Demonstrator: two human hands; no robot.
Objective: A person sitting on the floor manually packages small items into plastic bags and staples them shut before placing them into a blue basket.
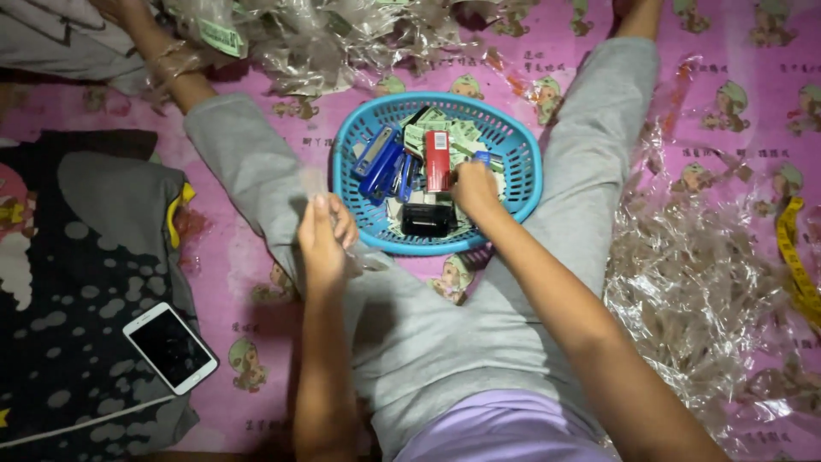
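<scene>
A round blue plastic basket point(522, 184) sits between my spread legs in grey trousers. It holds several small blue, red and black box-shaped items and pale paper slips. My right hand point(475, 190) reaches into the basket, fingers closed around a small blue item beside the red item point(437, 159). My left hand point(325, 239) hovers left of the basket over my thigh, pinching a clear thin plastic wrapper point(313, 184) between its fingertips.
Heaps of crumpled clear plastic lie at the top point(342, 38) and at the right point(693, 291) on a pink patterned mat. A white phone point(169, 347) rests on a dark cushion at the left. A yellow measuring tape point(797, 257) lies at the right edge.
</scene>
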